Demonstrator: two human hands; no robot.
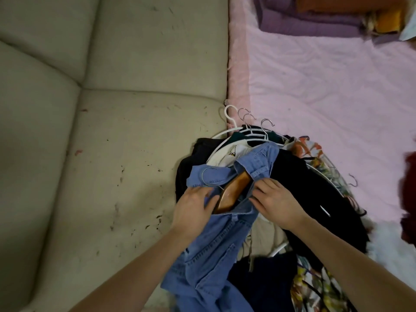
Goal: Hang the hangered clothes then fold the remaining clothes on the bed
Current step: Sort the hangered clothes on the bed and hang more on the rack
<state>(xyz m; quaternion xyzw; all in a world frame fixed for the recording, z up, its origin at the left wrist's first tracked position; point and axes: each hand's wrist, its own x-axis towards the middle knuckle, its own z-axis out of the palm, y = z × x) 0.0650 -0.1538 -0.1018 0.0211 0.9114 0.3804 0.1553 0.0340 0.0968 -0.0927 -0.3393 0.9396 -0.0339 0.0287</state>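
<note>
A blue denim shirt lies on top of a pile of hangered clothes at the edge of the pink bed. A brown wooden hanger with a metal hook sits inside the shirt's collar. My left hand grips the denim at the left of the collar, beside the hanger. My right hand pinches the denim at the right of the collar. Under the shirt lie black garments, a floral garment and several white hangers with metal hooks pointing up.
A beige padded headboard or sofa, scuffed with dark marks, fills the left half. Folded purple bedding and something orange lie at the bed's far end. A dark red cloth sits at the right edge.
</note>
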